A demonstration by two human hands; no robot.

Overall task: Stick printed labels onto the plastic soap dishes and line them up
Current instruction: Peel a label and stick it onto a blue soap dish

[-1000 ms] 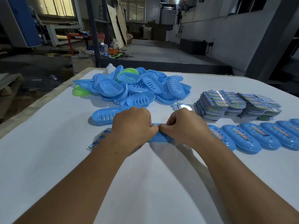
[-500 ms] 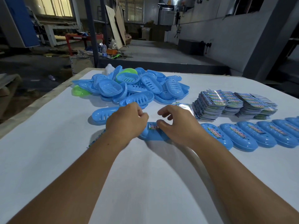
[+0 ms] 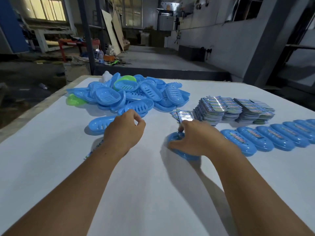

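Note:
My right hand (image 3: 197,138) grips a blue soap dish (image 3: 177,147) lying upside down on the white table (image 3: 153,193), just left of a row of labelled blue dishes (image 3: 265,137). My left hand (image 3: 125,132) hovers loosely curled and holds nothing, close to a single blue dish (image 3: 100,124). Behind it lies a pile of unlabelled blue and green dishes (image 3: 129,94). Stacks of printed labels (image 3: 233,110) sit at the right, with loose labels (image 3: 182,115) beside them.
A strip of label backing (image 3: 94,149) peeks out under my left wrist. The table's left edge (image 3: 34,113) drops to a cluttered workshop floor. A grey platform (image 3: 153,62) stands beyond the far edge.
My hands have come apart. The left hand let go of the dish and rose toward the pile. The right hand slid the labelled dish to the right, toward the row.

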